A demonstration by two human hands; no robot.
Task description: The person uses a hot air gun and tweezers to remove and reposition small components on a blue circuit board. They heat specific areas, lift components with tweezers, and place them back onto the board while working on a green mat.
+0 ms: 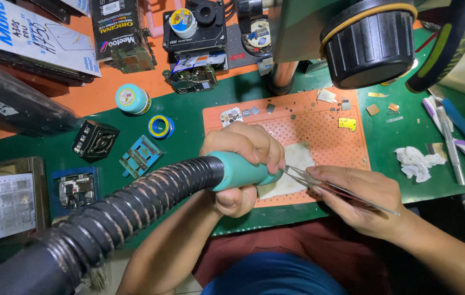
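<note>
Left hand [243, 164] clamps the teal handle [240, 172]; right hand [361, 199] pinches tweezers [331, 187]. Black box [113, 27] at eleven o'clock, white-blue package [30, 33] beside it.

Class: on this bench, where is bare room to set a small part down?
Free: the green mat between the orange perforated pad and the crumpled tissue, and the pad's lower right corner. Crowded: the pad's top edge with chips, and around the left hand.
</note>
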